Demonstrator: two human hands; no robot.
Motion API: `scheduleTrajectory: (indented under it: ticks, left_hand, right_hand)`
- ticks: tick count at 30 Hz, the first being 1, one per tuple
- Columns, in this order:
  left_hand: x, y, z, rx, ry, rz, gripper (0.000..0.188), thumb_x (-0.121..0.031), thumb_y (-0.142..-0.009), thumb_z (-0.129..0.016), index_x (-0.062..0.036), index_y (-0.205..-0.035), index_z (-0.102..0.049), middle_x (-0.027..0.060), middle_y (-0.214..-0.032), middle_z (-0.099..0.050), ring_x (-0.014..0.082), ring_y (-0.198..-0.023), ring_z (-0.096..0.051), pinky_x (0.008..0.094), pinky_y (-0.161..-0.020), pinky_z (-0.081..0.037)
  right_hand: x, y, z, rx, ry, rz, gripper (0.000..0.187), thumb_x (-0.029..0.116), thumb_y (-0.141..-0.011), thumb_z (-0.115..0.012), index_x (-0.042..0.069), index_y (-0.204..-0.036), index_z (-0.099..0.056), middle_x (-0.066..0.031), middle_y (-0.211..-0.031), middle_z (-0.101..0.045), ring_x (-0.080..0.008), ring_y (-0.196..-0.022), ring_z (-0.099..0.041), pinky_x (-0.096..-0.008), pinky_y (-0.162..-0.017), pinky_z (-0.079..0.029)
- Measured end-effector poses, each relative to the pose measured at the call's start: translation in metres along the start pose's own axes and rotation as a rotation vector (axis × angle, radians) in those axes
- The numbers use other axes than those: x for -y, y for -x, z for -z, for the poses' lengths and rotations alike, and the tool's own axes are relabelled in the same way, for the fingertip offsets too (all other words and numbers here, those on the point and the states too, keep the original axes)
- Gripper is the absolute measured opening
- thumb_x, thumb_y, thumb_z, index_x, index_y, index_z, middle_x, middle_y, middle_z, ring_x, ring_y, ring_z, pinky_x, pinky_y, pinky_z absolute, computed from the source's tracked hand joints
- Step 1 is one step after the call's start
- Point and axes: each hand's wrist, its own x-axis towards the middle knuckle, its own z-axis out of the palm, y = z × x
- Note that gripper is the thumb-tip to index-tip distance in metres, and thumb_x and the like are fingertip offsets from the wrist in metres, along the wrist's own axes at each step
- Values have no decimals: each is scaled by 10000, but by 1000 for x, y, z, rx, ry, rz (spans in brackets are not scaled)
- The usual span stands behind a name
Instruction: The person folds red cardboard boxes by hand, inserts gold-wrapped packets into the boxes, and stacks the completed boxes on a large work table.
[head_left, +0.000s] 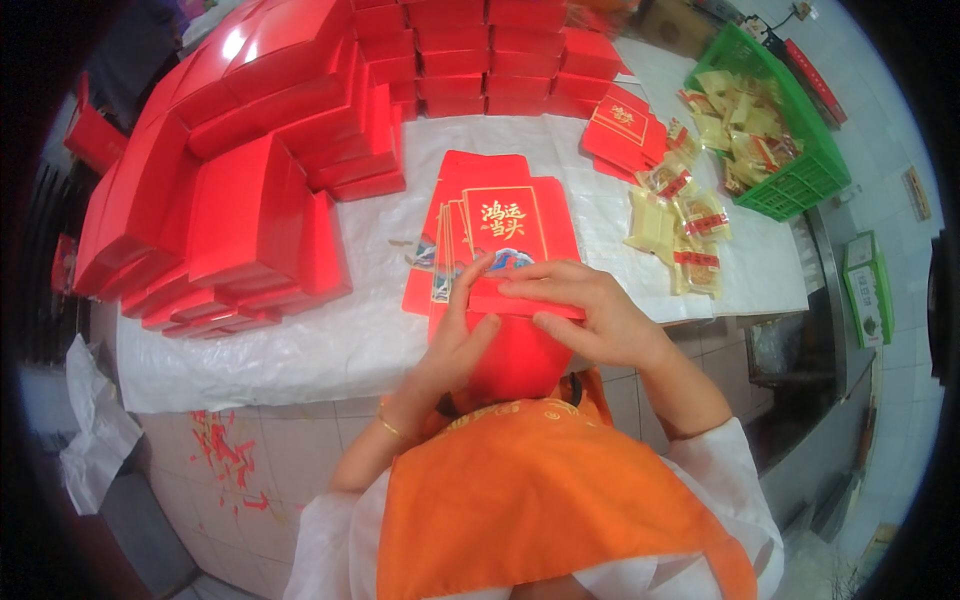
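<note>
A red cardboard box (518, 360) stands upright close to my body at the table's near edge, partly hidden by my hands. My left hand (465, 335) grips its left side, fingers reaching up to the top edge. From the other side, my right hand (590, 305) lies over the top flap with its fingers bent across it and its thumb on the box front. Just beyond lies a fanned stack of flat red box blanks (550, 205) with gold lettering, gold border lines and a blue wave picture.
Finished-looking red boxes (250, 195) are piled at the left, with more stacked boxes (455, 60) at the back. On the right are wrapped pastries (655, 222), flat red cards (615, 130) and a green basket (800, 185) of packets. White sheeting (390, 290) covers the table; red scraps (225, 450) litter the floor.
</note>
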Motion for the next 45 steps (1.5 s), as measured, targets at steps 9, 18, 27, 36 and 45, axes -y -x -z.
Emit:
scheduleTrajectory:
  ticks: [9, 18, 27, 36, 45]
  left_hand:
    - [-6, 1, -5, -23, -17, -11, 638, -44, -936, -487, 2, -1529, -256, 186, -1560, -299, 289, -1483, -254, 421, -1219, -187]
    - [-4, 4, -8, -77, 72, 70, 516, -40, -969, -448, -1, -1471, -340, 149, -1518, -365, 258, -1440, -317, 400, -1202, -227]
    - [0, -3, -16, -182, 253, -69, 261, -15, -978, -493, -36, -1227, -571, 143, -1413, -485, 219, -1332, -454, 373, -1147, -314]
    - [0, -1, -14, -130, 135, -55, 330, 12, -944, -527, -35, -1270, -539, 135, -1448, -450, 234, -1362, -430, 381, -1158, -314]
    - [-15, 2, -16, -22, 76, 31, 634, -45, -887, -575, 2, -1473, -336, 147, -1526, -379, 259, -1462, -300, 397, -1229, -188]
  right_hand:
    - [1, 7, -8, -65, 37, -61, 442, -25, -864, -563, 84, -1275, -683, -164, -1279, -642, -315, -1151, -636, -368, -969, -508]
    - [-1, 9, -8, -92, 43, -5, 370, -5, -897, -599, 79, -1246, -686, -156, -1242, -649, -320, -1108, -642, -381, -930, -530]
    - [-6, 11, -8, -138, 25, -31, 311, 16, -902, -604, 6, -1204, -680, -156, -1179, -696, -317, -1094, -668, -390, -950, -531]
    - [-5, 14, -10, -97, 35, 12, 338, -4, -894, -588, 20, -1215, -692, -154, -1223, -686, -312, -1138, -651, -376, -967, -517]
    - [-9, 21, -3, -112, -12, -13, 352, 4, -896, -599, 55, -1230, -698, -159, -1259, -663, -307, -1138, -651, -366, -963, -518]
